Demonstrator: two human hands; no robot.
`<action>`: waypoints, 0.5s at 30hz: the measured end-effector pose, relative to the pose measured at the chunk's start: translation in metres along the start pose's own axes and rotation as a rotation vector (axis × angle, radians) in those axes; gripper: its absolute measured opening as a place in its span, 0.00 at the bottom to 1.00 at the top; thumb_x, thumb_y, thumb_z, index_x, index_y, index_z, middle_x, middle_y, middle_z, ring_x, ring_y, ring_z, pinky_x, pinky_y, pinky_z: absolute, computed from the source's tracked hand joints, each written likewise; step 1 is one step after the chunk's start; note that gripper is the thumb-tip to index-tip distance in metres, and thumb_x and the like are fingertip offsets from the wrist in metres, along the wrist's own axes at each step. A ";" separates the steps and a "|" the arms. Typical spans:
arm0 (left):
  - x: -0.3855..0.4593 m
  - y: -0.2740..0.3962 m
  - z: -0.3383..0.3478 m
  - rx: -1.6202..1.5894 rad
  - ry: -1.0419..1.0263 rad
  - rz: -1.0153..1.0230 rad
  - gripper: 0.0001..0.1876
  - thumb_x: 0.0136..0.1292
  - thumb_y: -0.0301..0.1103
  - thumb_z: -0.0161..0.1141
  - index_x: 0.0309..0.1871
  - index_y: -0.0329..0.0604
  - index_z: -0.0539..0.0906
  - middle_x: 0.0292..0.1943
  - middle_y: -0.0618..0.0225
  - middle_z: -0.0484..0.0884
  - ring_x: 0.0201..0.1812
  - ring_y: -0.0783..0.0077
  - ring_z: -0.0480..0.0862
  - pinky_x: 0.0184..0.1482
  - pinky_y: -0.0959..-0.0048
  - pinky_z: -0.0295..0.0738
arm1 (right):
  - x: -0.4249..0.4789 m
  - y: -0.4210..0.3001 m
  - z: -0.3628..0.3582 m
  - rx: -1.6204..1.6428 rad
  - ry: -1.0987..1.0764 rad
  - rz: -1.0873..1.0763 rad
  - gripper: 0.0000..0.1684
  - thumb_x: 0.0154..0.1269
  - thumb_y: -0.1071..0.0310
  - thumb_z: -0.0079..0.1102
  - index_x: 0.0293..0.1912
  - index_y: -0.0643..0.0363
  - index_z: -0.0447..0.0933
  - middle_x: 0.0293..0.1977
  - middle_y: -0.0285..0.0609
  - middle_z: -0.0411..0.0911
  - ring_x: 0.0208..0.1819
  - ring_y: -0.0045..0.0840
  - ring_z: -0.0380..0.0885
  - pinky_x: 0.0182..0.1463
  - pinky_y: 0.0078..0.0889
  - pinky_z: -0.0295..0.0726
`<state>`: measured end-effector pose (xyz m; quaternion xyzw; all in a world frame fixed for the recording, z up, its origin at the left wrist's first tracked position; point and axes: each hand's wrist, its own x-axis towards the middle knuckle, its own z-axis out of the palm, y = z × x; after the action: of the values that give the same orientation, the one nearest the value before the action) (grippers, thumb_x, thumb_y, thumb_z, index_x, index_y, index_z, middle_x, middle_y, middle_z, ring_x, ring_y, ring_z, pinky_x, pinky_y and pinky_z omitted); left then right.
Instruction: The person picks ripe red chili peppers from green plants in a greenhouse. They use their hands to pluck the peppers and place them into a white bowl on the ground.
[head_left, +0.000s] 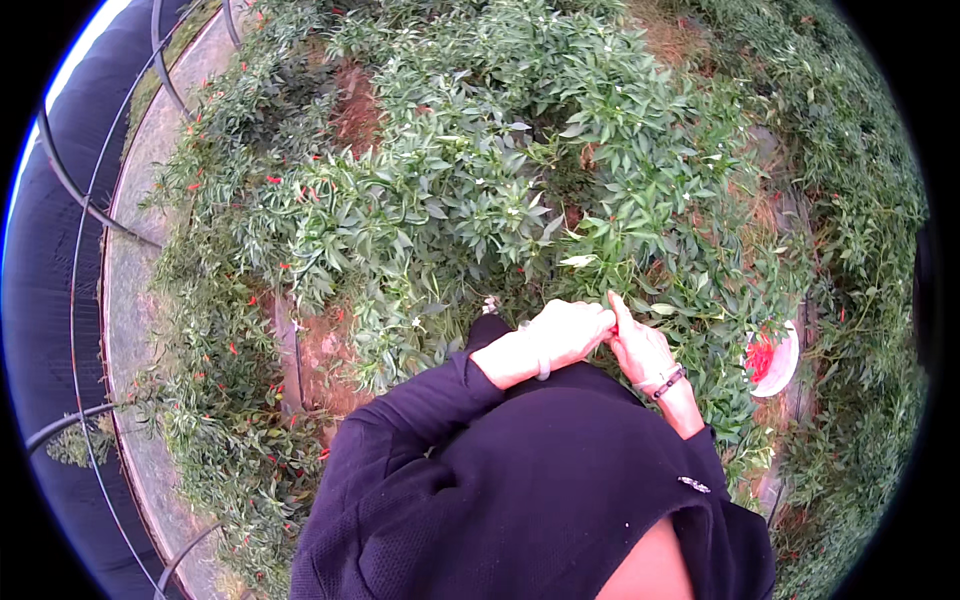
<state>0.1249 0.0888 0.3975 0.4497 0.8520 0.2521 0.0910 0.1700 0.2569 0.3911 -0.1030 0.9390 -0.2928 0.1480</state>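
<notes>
My left hand, with a pale bangle at its wrist, meets my right hand in front of my dark top. The fingertips of both hands touch, and the left fingers are curled. One finger of the right hand points up, and a dark beaded bracelet circles that wrist. Whether something small is pinched between the fingers is hidden by glare. Just beyond the hands stand leafy green chili pepper plants. Long green chilies hang among the leaves at left, with a few red ones.
A white bowl holding red chilies is to my right among the plants. More chili rows flank both sides, with bare soil and strips of ground sheet. Curved hoop pipes and dark sheeting bound the far left.
</notes>
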 end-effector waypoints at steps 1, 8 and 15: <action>-0.010 -0.003 0.009 -0.047 -0.010 -0.023 0.11 0.62 0.40 0.51 0.33 0.42 0.72 0.28 0.62 0.76 0.31 0.62 0.80 0.28 0.68 0.74 | -0.004 -0.002 0.005 -0.022 -0.023 -0.016 0.38 0.57 0.68 0.53 0.64 0.61 0.49 0.33 0.55 0.78 0.32 0.45 0.78 0.33 0.43 0.76; -0.044 -0.001 0.012 0.032 -0.129 -0.058 0.09 0.61 0.39 0.51 0.32 0.43 0.71 0.26 0.63 0.76 0.30 0.63 0.81 0.24 0.65 0.74 | -0.013 -0.027 0.014 -0.096 -0.111 -0.009 0.37 0.56 0.71 0.53 0.64 0.60 0.51 0.32 0.54 0.77 0.33 0.46 0.77 0.37 0.42 0.75; -0.028 -0.002 -0.013 -1.081 -0.474 -0.069 0.13 0.68 0.38 0.44 0.33 0.39 0.72 0.23 0.70 0.71 0.24 0.77 0.70 0.32 0.78 0.68 | -0.032 -0.003 0.010 0.112 -0.040 -0.112 0.31 0.57 0.70 0.51 0.62 0.60 0.58 0.35 0.58 0.76 0.37 0.48 0.76 0.41 0.42 0.75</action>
<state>0.1350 0.0610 0.4056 0.3555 0.5733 0.5399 0.5034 0.2035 0.2581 0.3921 -0.1529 0.9108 -0.3506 0.1557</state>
